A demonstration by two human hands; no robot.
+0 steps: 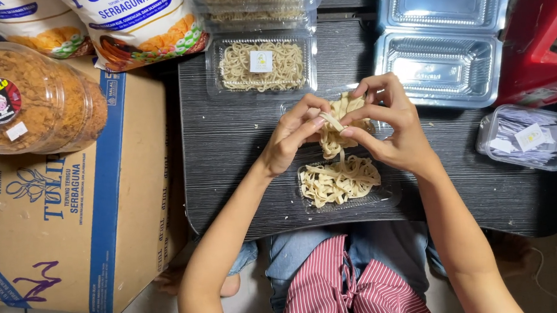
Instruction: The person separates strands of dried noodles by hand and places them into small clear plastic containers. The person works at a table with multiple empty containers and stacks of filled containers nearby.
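Both hands pinch a hanging bunch of pale flat raw noodles point(333, 128) at the centre of the dark wood-grain surface point(223, 141): left hand point(293, 135) and right hand point(390, 123) meet fingertip to fingertip above a clear plastic tray point(344, 183) half filled with noodles. At 12 o'clock lies a closed noodle tray with a small square white label point(261, 61); at 1 o'clock, an open empty clear clamshell box point(442, 31); at 9 o'clock, a brown and blue cardboard carton point(62, 222).

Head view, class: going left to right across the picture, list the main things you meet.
Crumb jar → cardboard box → left hand → noodles → right hand → empty clamshell tray → tub of labels
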